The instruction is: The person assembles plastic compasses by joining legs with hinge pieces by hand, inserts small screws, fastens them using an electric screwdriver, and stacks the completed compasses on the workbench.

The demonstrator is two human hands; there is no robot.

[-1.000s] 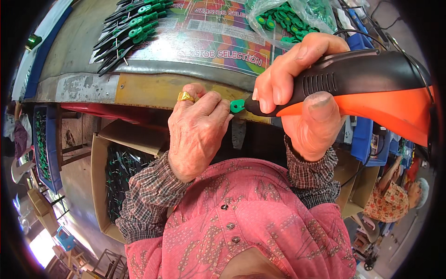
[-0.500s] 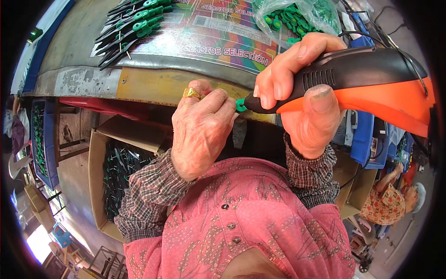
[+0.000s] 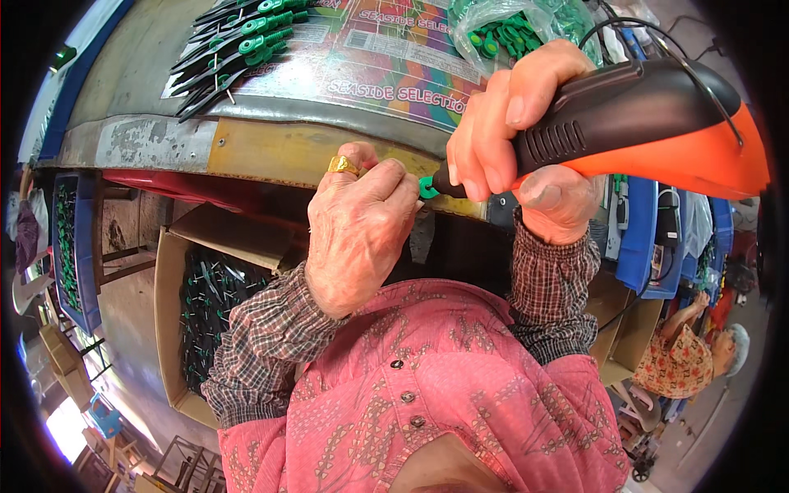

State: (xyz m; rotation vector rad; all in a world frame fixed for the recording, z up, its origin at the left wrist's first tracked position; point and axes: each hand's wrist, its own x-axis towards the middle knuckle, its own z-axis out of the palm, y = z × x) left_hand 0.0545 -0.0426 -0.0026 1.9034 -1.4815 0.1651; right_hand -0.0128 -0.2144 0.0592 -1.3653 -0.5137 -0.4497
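Note:
My left hand [image 3: 362, 234], with a gold ring on one finger, pinches a small green plastic piece [image 3: 427, 188] just off the table's front edge. Most of that piece is hidden behind the fingers. My right hand [image 3: 501, 123] wraps round a black and orange electric screwdriver [image 3: 649, 123], its thumb underneath. The tool lies slanted, its narrow black nose meeting the green piece and its thick end up to the right. A wire loop hangs over the rear of the tool. Whether a screw sits at the tip cannot be seen.
Several green and black assemblies [image 3: 259, 51] lie in a row on the table at far left. A clear bag of green parts [image 3: 501, 37] stands behind my right hand. Below left is a cardboard box [image 3: 170, 329] of black parts. Blue bins [image 3: 649, 242] and another person [image 3: 678, 357] are to the right.
The rear of the screwdriver has swung upward, and my right hand has tilted with it, its thumb lower round the tool. My left hand and the green piece have barely moved.

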